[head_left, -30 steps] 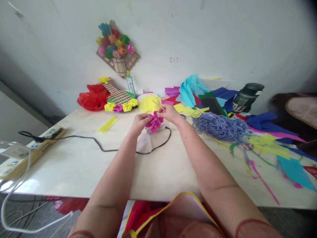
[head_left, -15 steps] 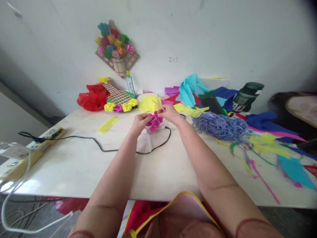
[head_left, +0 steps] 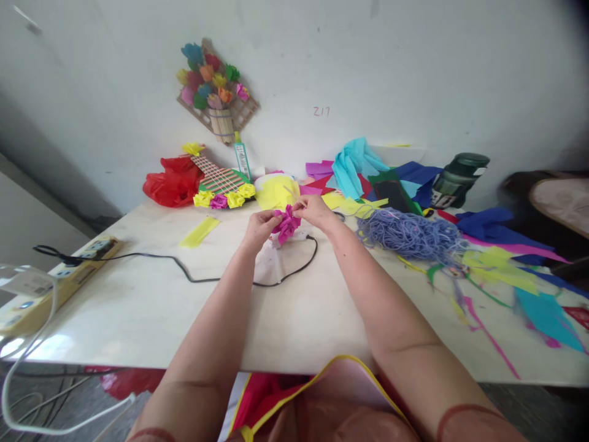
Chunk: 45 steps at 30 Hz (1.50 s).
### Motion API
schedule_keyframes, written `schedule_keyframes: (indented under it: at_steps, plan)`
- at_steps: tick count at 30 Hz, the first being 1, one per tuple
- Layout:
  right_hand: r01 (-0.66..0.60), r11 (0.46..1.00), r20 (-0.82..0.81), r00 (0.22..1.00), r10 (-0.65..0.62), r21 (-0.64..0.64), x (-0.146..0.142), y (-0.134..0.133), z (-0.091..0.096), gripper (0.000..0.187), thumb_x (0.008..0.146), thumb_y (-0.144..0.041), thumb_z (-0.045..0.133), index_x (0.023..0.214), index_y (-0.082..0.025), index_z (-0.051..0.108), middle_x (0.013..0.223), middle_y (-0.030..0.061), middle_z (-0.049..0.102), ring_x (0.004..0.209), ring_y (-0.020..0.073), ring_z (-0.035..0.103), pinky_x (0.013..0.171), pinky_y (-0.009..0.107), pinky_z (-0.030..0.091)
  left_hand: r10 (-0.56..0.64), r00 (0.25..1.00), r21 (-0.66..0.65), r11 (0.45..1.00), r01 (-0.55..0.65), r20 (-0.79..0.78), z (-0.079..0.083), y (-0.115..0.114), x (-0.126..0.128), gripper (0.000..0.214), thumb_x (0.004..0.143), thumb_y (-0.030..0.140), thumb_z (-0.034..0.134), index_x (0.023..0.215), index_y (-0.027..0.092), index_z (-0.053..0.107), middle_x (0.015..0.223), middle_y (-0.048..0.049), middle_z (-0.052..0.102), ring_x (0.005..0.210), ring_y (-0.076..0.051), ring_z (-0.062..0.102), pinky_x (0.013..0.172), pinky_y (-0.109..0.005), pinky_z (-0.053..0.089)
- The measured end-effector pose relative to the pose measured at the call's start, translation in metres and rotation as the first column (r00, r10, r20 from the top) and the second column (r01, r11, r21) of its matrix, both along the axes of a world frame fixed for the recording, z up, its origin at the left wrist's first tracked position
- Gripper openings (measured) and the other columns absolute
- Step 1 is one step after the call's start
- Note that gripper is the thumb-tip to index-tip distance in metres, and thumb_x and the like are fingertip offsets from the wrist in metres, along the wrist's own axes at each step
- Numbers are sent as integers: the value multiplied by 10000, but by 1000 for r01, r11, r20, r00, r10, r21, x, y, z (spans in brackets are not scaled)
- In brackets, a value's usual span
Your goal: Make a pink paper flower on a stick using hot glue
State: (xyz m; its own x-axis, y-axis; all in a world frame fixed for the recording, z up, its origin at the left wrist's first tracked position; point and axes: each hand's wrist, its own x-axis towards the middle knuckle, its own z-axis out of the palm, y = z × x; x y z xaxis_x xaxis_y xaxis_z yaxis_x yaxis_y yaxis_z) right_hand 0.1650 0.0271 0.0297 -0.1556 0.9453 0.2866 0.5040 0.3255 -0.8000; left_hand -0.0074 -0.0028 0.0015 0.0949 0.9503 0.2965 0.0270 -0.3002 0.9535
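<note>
A magenta paper flower (head_left: 286, 224) is held above the white table (head_left: 138, 307), a little past its middle. My left hand (head_left: 259, 228) pinches the flower's left side with closed fingers. My right hand (head_left: 314, 212) grips its right side, fingers closed, with a thin pale stick poking up from them. A small white object lies on the table just under the flower.
A black cable (head_left: 193, 270) runs from a power strip (head_left: 55, 276) at the left edge. A pile of blue string (head_left: 409, 234), coloured paper scraps (head_left: 506, 270), a dark jar (head_left: 455, 179), a red bag (head_left: 172, 181), a paper guitar craft (head_left: 221, 181) and a wall flower decoration (head_left: 214, 92) fill the back and right.
Both hands have shifted very slightly up and away with the flower. Nothing else has moved.
</note>
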Motion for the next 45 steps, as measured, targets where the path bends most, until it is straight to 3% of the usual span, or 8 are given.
schedule_keyframes:
  at_steps: [18,26,38,45]
  plan:
    - [-9,1000,-31,999,8,-25,0,-2,2,8,627,-171,646,621,-171,641,615,-12,616,629,131,555,633,255,428,19,999,-6,1000,-19,46,2,-1,2,313,616,438,763,667,134,707,585,-8,609,547,-102,484,536,-234,353]
    - [13,998,4,1000,-13,-60,0,-12,11,229,662,-253,635,520,-188,467,532,-50,465,566,100,431,566,265,307,19,999,0,1000,-19,32,-1,2,0,338,626,468,760,698,141,716,605,-12,624,562,-112,499,548,-240,374]
    - [41,997,-2,999,-41,-65,1,-7,7,236,605,-258,658,511,-207,448,489,-66,387,548,102,389,553,263,324,55,995,95,994,-46,-89,-8,8,-2,244,706,403,696,671,161,701,611,-1,623,594,-129,535,585,-244,405]
    - [47,996,-38,998,-49,-70,0,-8,7,202,606,-198,612,512,-209,433,522,-58,377,588,112,399,602,273,360,18,1000,38,999,-18,-18,-5,4,-1,289,687,438,719,705,149,706,621,-5,629,577,-118,528,570,-242,400]
